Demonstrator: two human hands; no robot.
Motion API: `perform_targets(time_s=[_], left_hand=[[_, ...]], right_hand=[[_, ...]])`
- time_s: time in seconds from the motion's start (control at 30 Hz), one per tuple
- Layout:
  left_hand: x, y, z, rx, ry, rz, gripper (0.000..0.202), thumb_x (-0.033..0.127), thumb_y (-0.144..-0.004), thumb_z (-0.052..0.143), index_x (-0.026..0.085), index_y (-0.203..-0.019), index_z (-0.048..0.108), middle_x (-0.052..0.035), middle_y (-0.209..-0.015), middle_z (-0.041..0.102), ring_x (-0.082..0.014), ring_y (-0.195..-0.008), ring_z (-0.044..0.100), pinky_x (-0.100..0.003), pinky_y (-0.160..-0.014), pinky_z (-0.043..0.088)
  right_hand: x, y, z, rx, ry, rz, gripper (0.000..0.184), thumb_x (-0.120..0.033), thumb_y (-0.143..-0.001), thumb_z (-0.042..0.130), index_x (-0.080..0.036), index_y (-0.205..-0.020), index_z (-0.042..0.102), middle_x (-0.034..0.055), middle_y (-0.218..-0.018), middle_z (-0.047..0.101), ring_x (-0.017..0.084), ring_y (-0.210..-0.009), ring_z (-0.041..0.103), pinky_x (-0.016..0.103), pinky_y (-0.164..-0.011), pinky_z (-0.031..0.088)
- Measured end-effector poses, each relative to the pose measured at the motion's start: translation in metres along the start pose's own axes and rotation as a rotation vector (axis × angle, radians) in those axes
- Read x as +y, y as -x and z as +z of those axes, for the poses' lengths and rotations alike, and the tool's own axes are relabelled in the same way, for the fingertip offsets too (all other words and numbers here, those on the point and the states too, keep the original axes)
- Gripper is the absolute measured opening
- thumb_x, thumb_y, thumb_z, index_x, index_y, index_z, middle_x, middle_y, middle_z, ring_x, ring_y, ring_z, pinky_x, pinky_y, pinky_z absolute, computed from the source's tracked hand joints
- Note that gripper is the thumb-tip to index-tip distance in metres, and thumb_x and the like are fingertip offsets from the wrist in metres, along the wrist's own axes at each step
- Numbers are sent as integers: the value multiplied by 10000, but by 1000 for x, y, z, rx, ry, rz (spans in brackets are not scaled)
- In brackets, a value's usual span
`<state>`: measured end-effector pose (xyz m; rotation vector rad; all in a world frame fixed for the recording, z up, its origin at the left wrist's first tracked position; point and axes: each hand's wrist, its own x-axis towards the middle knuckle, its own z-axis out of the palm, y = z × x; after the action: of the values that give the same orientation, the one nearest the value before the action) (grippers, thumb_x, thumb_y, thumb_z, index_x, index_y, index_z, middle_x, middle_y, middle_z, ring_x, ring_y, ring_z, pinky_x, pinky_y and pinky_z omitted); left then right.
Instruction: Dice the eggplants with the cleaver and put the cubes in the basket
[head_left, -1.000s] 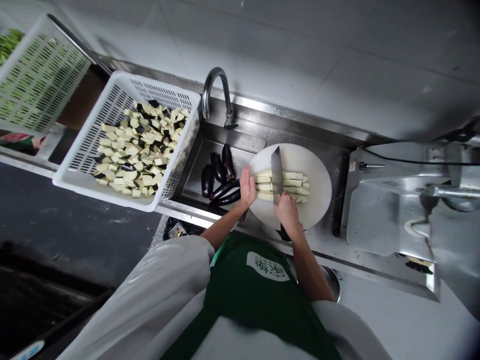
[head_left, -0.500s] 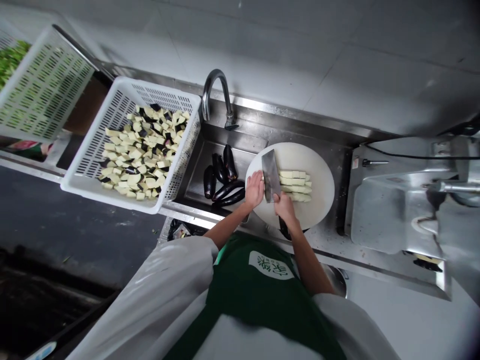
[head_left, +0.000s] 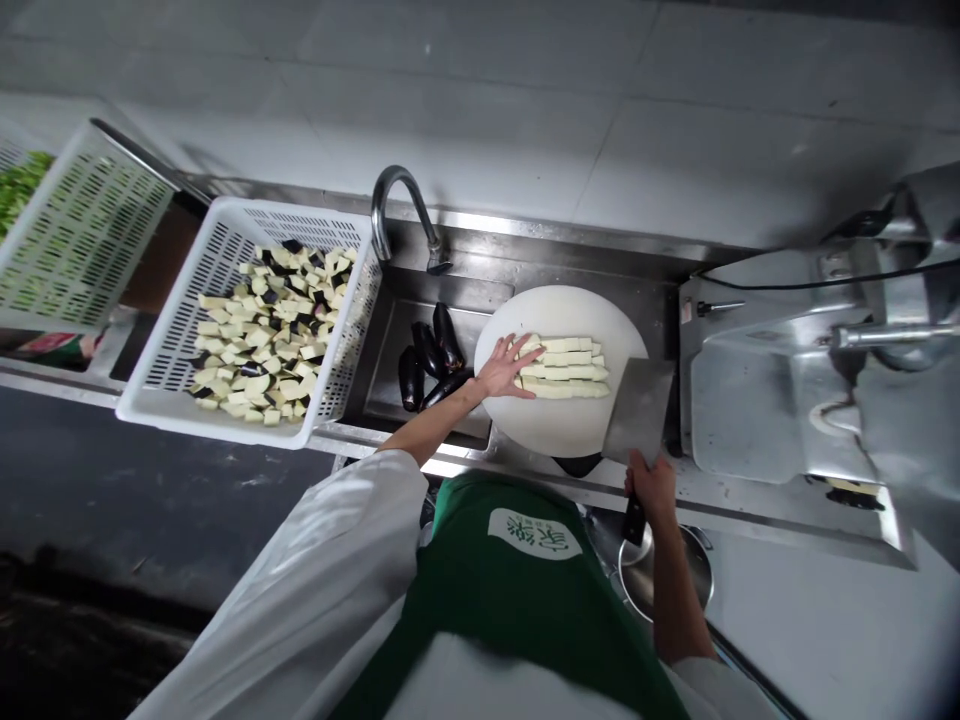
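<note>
Several peeled eggplant strips (head_left: 574, 373), ends apparently under spread left grip (head_left: 501, 374), right grip (head_left: 652, 488) wrapped round cleaver (head_left: 637, 408)

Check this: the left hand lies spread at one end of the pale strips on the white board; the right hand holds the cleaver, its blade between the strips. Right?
Wrong on the cleaver: the head view shows its blade apart from the pale strips, by the right edge of the white board. The left hand and right hand are as stated.
</note>
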<state>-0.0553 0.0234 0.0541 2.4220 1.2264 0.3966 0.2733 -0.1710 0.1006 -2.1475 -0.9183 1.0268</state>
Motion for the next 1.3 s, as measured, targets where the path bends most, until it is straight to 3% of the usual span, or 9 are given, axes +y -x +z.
perform_targets(time_s=[0.07,0.13,0.2,0.27,0.43,0.57,0.7,1.0,1.3], left_hand=[[3,5,3,51,6,-31,1056,645,-684,876,266,-1577,461,-141,-1696,265,-437,-1559,207,-604,-1258,225],[7,20,7,181,21,-153,777,587,-836,775,230,-1491,557,-152,-1599,418,-361,-1509,329,-534,-1234,306],[12,39,14,312,41,-305,446,468,-988,610,197,-1338,659,-146,-1403,589,-281,-1373,487,-464,-1175,389],[18,57,23,342,64,-371,313,382,-1038,520,192,-1201,706,-121,-1246,664,-239,-1246,567,-416,-1113,436],[33,75,47,319,102,-394,227,311,-1037,532,195,-1077,723,-87,-1149,702,-212,-1135,612,-381,-1049,446],[33,81,55,508,173,-374,204,324,-1023,566,193,-994,720,-72,-1021,712,-200,-1021,638,-369,-987,461],[28,91,60,741,219,-388,222,330,-1004,578,197,-884,708,-67,-918,696,-210,-922,619,-380,-914,470],[29,92,65,561,222,-435,118,283,-961,665,211,-938,756,-57,-972,728,-236,-1011,579,-416,-975,376],[31,89,57,482,209,-477,121,272,-988,644,204,-975,742,-64,-1018,725,-250,-1074,556,-439,-1020,331]], right_hand=[[19,10,-9,12,76,59,340,-577,-848,578,-258,-773,485,-32,-475,510,180,-410,514,296,-437,420],[29,20,-13,56,245,54,287,-508,-885,549,-236,-797,560,31,-548,589,223,-528,592,316,-518,437],[30,30,-12,87,424,4,294,-469,-923,522,-203,-884,639,101,-694,676,261,-686,653,324,-605,441],[24,39,-8,64,572,-41,328,-446,-970,490,-176,-986,675,136,-806,712,273,-773,668,321,-649,420],[0,52,9,-68,869,-225,310,-358,-1070,422,-145,-1063,646,116,-799,708,220,-707,635,291,-636,313],[-18,57,22,-181,1043,-419,266,-323,-1094,406,-157,-1041,606,78,-763,702,186,-663,628,288,-616,247],[-34,62,34,-310,1106,-535,268,-330,-1107,367,-177,-1039,576,65,-792,717,186,-686,660,287,-611,253],[-56,68,64,-526,1185,-424,313,-305,-1117,257,-164,-1134,536,126,-945,742,245,-878,731,293,-683,375],[-64,89,37,-582,1206,-392,197,-214,-1081,333,-146,-1120,514,136,-886,709,269,-879,740,294,-696,419]])
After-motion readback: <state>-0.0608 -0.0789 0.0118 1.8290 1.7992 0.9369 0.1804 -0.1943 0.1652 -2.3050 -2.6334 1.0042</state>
